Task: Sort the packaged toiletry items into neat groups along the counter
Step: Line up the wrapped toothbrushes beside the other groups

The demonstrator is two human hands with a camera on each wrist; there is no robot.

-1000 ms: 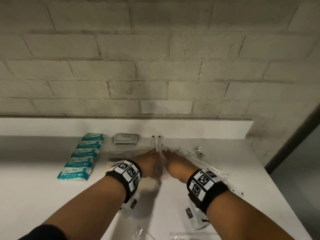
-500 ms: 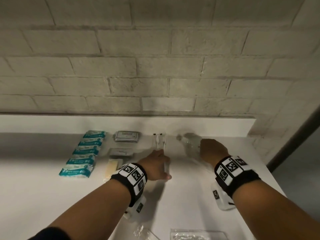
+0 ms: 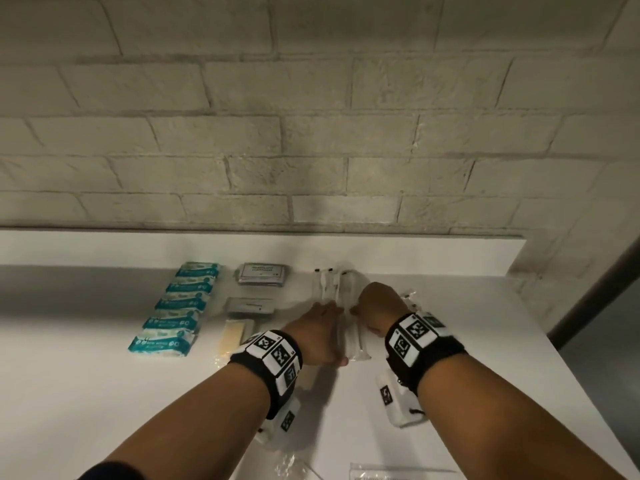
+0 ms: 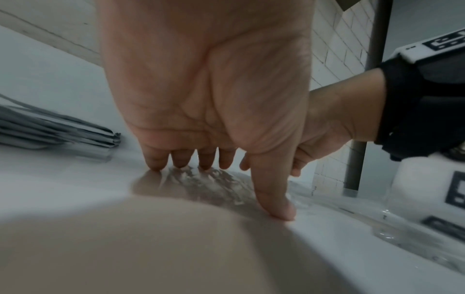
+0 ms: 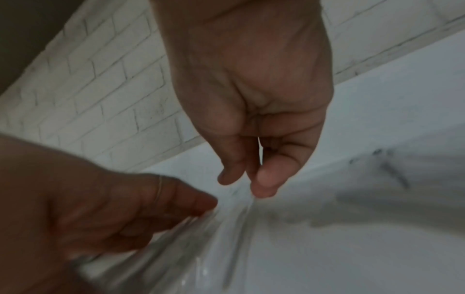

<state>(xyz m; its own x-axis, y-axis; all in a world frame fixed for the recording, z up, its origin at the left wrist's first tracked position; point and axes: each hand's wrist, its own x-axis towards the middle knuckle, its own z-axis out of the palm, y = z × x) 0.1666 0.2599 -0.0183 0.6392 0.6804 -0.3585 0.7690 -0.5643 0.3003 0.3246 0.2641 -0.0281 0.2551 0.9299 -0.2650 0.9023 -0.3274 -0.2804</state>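
Observation:
Clear-wrapped long packets [image 3: 327, 289] lie side by side at the middle of the white counter [image 3: 104, 393], reaching toward the back ledge. My left hand [image 3: 329, 313] presses straight fingers down on their crinkly wrap [image 4: 208, 179]. Just to the right, my right hand [image 3: 360, 310] pinches the edge of another clear packet [image 5: 226, 218] between thumb and forefinger [image 5: 264, 183], holding it beside the others. A row of teal packets [image 3: 176, 311] lies at the left. Grey sachets [image 3: 263, 275] and a pale yellow packet [image 3: 232, 336] lie between the two groups.
More clear packets [image 3: 398, 474] lie at the counter's near edge. One loose clear packet [image 3: 410, 296] sits right of my right hand. A raised white ledge [image 3: 450, 254] and a brick wall close the back. The counter ends at the right, beside a dark post [image 3: 588, 306].
My right hand has swung back from the right rear of the counter, bringing a clear packet in beside my left hand. The left hand has stayed pressed on the packets.

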